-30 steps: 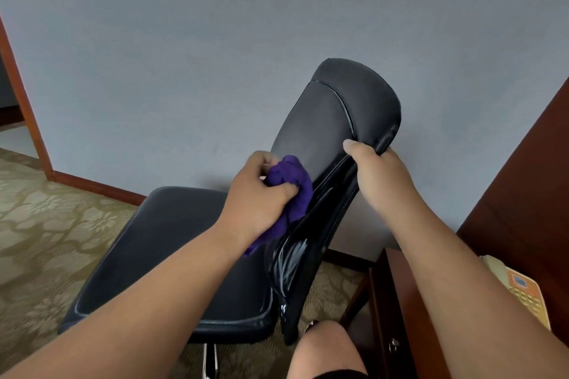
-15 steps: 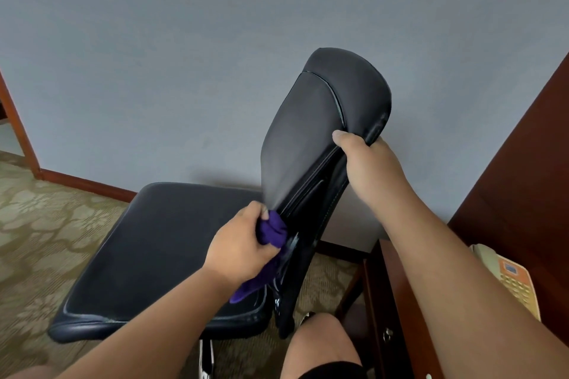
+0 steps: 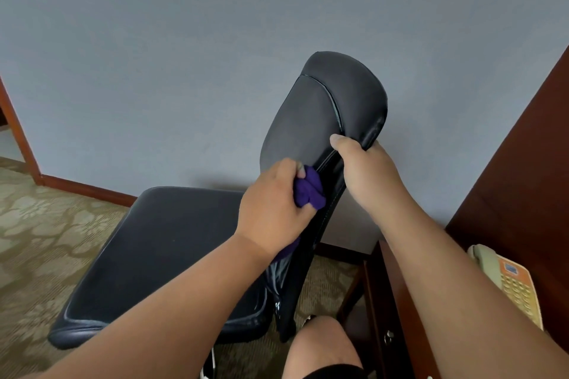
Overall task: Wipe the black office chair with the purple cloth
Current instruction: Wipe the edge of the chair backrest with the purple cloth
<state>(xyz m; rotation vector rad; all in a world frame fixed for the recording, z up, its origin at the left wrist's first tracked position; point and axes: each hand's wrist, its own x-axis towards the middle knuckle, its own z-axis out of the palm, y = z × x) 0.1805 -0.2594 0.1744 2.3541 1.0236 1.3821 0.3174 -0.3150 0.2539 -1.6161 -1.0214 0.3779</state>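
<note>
— Well, where do we stand with the chair (image 3: 308, 120)?

— It fills the middle of our view, with the seat (image 3: 160, 249) out toward eight o'clock. Our left hand (image 3: 271, 209) has its fingers (image 3: 300, 209) clenched round the bunched purple cloth (image 3: 309, 191), which is pressed against the near side edge of the backrest (image 3: 345, 86). Our right hand (image 3: 366, 169) grips that same edge at two o'clock from the cloth, with the thumb on the padded front.

— How do we make this stroke a good one?

— We'd run the cloth along the edge seam with firm, even pressure and let the right hand brace the back so the chair can't swivel off. Loosening the wad a little should give us more contact. We'd also shift the bracing hand later, so the patch under it gets wiped.

— And which way does it point?

— The backrest's long axis climbs from six o'clock, near our knee (image 3: 320, 344), to its rounded top at one o'clock. The seat faces eight o'clock, away from the counter (image 3: 385, 301) at four o'clock.
</note>
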